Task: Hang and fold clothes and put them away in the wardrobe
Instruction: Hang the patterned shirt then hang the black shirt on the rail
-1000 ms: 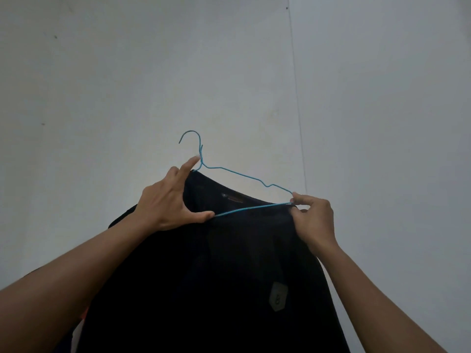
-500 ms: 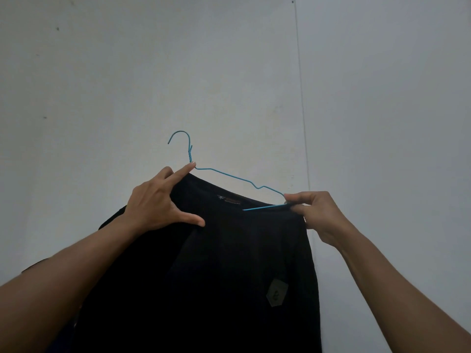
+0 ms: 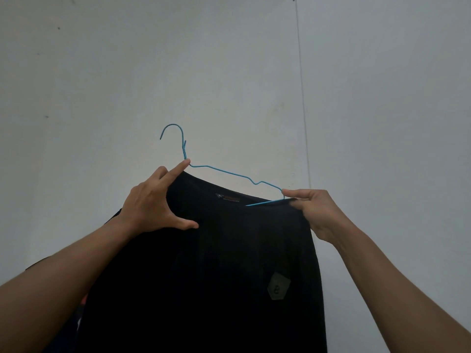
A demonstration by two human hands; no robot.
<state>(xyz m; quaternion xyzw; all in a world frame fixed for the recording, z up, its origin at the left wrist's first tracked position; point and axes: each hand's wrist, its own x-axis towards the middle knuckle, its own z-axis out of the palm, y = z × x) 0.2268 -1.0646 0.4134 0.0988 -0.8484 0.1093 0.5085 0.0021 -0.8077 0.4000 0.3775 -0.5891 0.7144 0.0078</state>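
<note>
A black garment point(image 3: 229, 263) with a small grey patch on its front hangs from a blue wire hanger point(image 3: 229, 173), held up in front of me. My left hand point(image 3: 155, 202) grips the garment's top edge on the left, with its forefinger touching the hanger's neck. My right hand point(image 3: 316, 210) pinches the hanger's right corner together with the fabric there. The hook points up and to the left, free of any rail. Fabric covers the hanger's left arm and most of its bottom bar.
A plain pale wall point(image 3: 127, 72) fills the background. A vertical seam or corner line point(image 3: 302, 98) runs down it, right of the hanger. No wardrobe or rail is in view.
The garment's top edge has slid further right over the hanger's bottom bar, leaving less blue wire showing. Both hands keep their grips; my right hand has turned slightly.
</note>
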